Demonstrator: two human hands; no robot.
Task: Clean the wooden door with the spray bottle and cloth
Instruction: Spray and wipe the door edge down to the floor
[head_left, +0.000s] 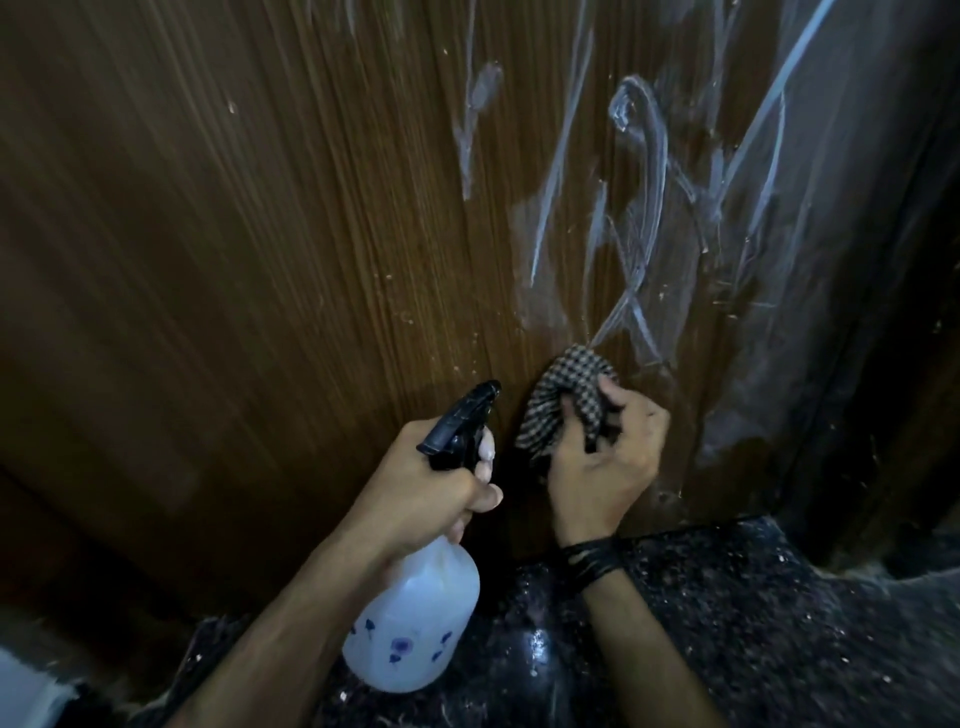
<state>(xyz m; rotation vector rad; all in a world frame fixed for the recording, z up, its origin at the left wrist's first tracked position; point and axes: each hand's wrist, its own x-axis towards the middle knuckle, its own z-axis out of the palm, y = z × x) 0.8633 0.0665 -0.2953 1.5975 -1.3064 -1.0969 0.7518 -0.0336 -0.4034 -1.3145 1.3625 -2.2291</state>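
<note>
Floor (753, 613), dark speckled stone, nearest item, running up to the foot of the door. Spray bottle (410, 618): translucent white body with small blue flower prints, black trigger head; held by left hand (436, 483), fingers curled round the neck and one on the trigger, nozzle aimed at the door from close range. Cloth (566, 400): brown-and-cream check, bunched; pinched between thumb and fingers of right hand (602, 457), its top fold touching or all but touching the wood, just right of the nozzle. Black band (592, 558) on the right wrist. Wooden door (260, 234): dark brown, vertical grain, low section in view; white scribbled marks (639, 171) and a pale smear spread above and right of the cloth, scattered specks elsewhere. Step in hand, as judged: wet-and-wipe on the lower marked patch, most marks not yet removed. Next move likely calls for a squeeze of the trigger at the marks, then firm strokes of the cloth upward. Room: open panel left and above; door edge and dark frame (883, 364) close on the right, floor just below.
</note>
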